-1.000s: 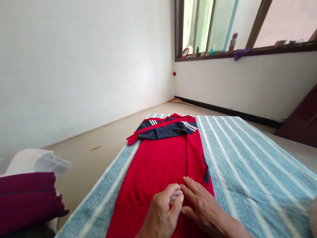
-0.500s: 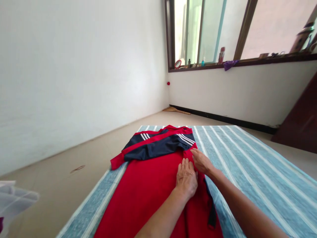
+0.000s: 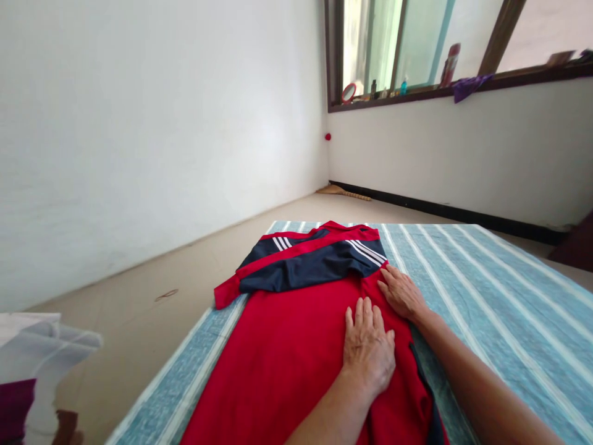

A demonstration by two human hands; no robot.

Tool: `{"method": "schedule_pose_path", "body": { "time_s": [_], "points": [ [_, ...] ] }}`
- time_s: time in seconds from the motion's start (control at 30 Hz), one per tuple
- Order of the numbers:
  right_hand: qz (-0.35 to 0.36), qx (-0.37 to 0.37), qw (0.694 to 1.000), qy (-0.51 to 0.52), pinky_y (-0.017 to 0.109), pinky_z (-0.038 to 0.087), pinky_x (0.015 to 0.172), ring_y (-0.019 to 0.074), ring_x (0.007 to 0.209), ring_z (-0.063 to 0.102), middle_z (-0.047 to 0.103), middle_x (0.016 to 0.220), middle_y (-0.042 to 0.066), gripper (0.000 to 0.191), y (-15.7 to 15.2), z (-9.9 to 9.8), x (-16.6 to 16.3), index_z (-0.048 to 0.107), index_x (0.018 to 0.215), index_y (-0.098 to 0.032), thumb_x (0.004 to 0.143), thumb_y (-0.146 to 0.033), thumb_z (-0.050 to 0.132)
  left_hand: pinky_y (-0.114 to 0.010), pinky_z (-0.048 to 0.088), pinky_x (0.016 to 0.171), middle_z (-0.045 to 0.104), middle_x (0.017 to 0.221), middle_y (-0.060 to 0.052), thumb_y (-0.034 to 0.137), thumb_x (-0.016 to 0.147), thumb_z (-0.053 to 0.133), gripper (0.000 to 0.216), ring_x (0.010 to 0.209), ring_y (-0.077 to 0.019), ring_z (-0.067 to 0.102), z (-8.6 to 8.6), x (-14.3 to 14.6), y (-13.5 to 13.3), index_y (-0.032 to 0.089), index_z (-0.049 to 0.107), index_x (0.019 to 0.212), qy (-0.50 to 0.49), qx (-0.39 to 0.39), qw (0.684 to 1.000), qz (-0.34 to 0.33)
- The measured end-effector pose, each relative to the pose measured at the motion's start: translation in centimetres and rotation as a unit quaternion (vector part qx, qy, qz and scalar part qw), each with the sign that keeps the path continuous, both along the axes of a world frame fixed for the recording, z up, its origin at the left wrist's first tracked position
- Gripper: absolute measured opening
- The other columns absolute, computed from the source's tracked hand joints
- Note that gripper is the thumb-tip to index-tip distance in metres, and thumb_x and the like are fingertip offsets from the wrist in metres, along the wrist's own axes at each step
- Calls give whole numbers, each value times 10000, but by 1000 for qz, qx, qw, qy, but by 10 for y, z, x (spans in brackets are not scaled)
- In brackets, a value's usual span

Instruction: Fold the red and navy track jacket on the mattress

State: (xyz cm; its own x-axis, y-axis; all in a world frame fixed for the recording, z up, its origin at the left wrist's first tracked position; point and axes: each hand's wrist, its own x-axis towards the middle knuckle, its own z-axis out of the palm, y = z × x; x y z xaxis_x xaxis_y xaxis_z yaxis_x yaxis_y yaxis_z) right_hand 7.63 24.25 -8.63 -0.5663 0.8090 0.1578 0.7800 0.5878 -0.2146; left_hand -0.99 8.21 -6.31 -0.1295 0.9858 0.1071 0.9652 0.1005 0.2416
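A red and navy jacket (image 3: 296,346) with white stripes lies spread on a blue striped sheet (image 3: 486,290). One navy sleeve (image 3: 306,266) is folded across its upper part, and the red cuff (image 3: 227,292) reaches past the left edge. My left hand (image 3: 369,346) lies flat on the red body of the jacket, fingers stretched out. Up and to the right, my right hand (image 3: 402,292) rests on the garment's right edge near the shoulder stripes, its fingers extended. Neither hand grips the cloth.
A translucent white bag (image 3: 60,352) stands at the lower left beside the sheet. A broom (image 3: 343,192) lies on the floor in the far corner. On the window sill are a red bottle (image 3: 449,65), a round mirror (image 3: 349,93) and a purple cloth (image 3: 467,88).
My hands have moved apart: the right has slid outward along the jacket's edge, and the left now lies flatter on the red cloth. The camera view has shifted.
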Motion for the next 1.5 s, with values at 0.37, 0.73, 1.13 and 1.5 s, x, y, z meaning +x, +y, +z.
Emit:
{"method": "schedule_pose_path", "body": {
  "time_s": [0.37,0.73,1.13,1.5],
  "points": [
    [-137,41,989,-18,355,369,851,259,1017,570,621,1009,114,321,-8,10,9,634,914,-161,951,-408,431,-544,219,1149,352,1517,-157,441,966,314,543,1429,-296,250,7,1,2,171,456,1414,0,-24,1000,-3],
    [-149,17,988,47,344,353,839,226,953,571,634,920,71,292,1,6,7,597,697,-184,907,-355,488,-548,227,1151,320,1540,-119,435,971,301,542,1443,-272,216,9,0,3,152,453,1408,13,-23,999,-25],
    [-136,-14,984,118,320,399,822,218,937,602,659,1071,101,351,11,-2,10,625,652,-183,901,-320,419,-540,229,1153,352,1524,-126,439,970,309,537,1438,-269,229,6,0,2,148,455,1397,5,-12,1000,-29],
    [-106,-31,992,64,388,397,902,271,1069,577,639,1124,122,383,6,8,9,694,669,-183,862,-461,514,-535,231,1153,351,1523,-132,413,964,341,515,1434,-270,239,11,1,2,139,472,1379,-3,-13,1000,-29]
  ]
}}
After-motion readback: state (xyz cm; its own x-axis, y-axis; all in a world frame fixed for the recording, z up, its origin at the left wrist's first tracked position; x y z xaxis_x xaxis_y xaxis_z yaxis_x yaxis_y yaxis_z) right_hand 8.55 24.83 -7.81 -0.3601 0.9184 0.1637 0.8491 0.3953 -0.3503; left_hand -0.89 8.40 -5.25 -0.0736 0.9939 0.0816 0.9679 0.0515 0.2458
